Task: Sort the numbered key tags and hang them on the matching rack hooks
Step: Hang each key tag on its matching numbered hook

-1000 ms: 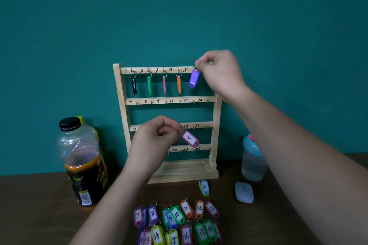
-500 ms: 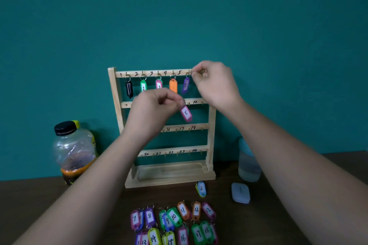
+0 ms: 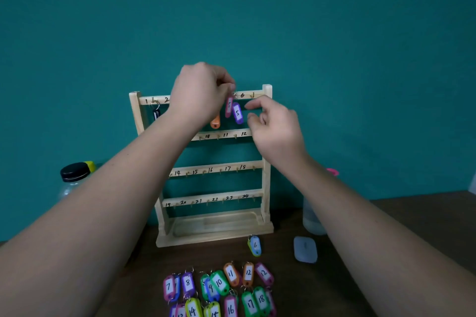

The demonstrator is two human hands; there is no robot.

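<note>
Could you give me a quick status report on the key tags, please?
Left hand pinches pink 5 tag at wooden rack top. Right hand empty, beside hanging purple 5 tag. Nothing blocking.

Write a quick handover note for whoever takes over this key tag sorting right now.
Hands: left hand pinches the pink 5 tag at hook 5 of the rack; right hand is free beside the purple 5 tag hanging there.
Done: black tag on hook 1, orange tag partly behind the left arm.
Left: seat the pink 5, then the 6 tag by the rack base, then the rows of tags on the table.
</note>
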